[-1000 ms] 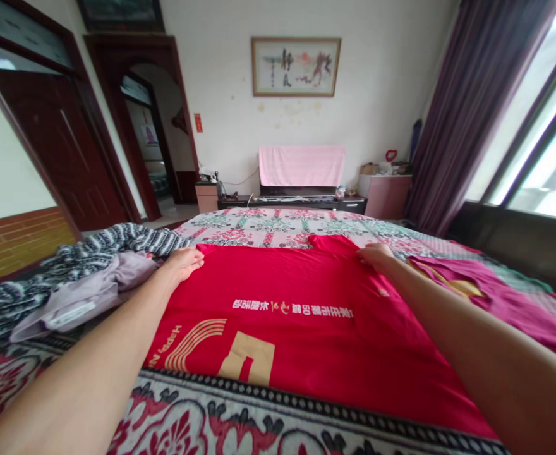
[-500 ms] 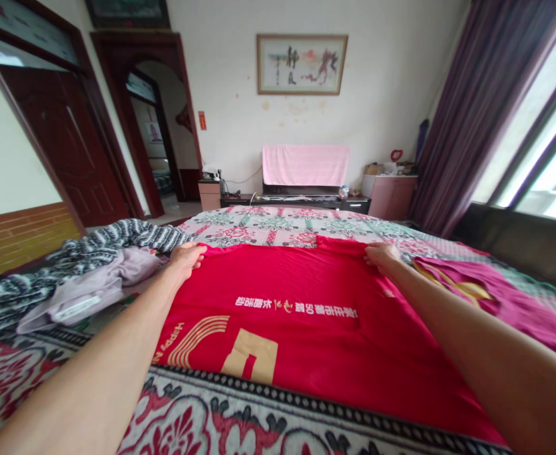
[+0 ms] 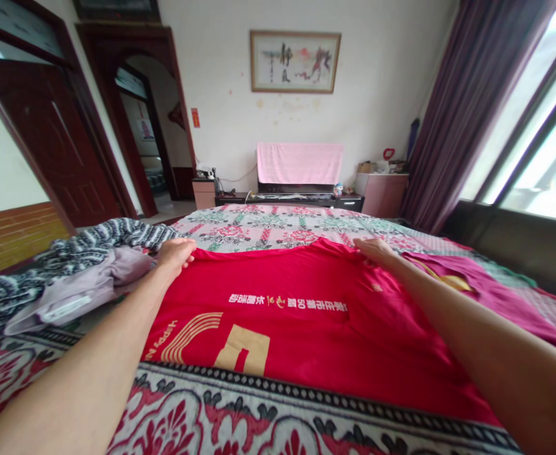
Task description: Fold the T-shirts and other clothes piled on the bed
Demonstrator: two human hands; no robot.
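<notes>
A red T-shirt (image 3: 301, 341) with gold and white print lies spread on the patterned bedspread (image 3: 240, 411), its lettering upside down or sideways to me. My left hand (image 3: 177, 256) pinches the shirt's far left corner. At the far right part of the same edge, my right hand (image 3: 375, 249) grips the fabric with closed fingers. Between the hands the far edge is stretched, with a small raised fold near the right hand. Soft wrinkles run across the right side of the cloth, and my right forearm covers part of it.
On the left lie a black-and-white patterned garment (image 3: 93, 243) and a pale lilac garment (image 3: 88, 287). A magenta garment (image 3: 496, 300) with yellow lies on the right. Beyond the bed stand a low black cabinet (image 3: 287, 201) and a screen under a pink cloth (image 3: 301, 163).
Both hands still hold the shirt. The far edge near the right hand has bunched up into a raised fold, and the right hand sits slightly closer in. The view has shifted a little.
</notes>
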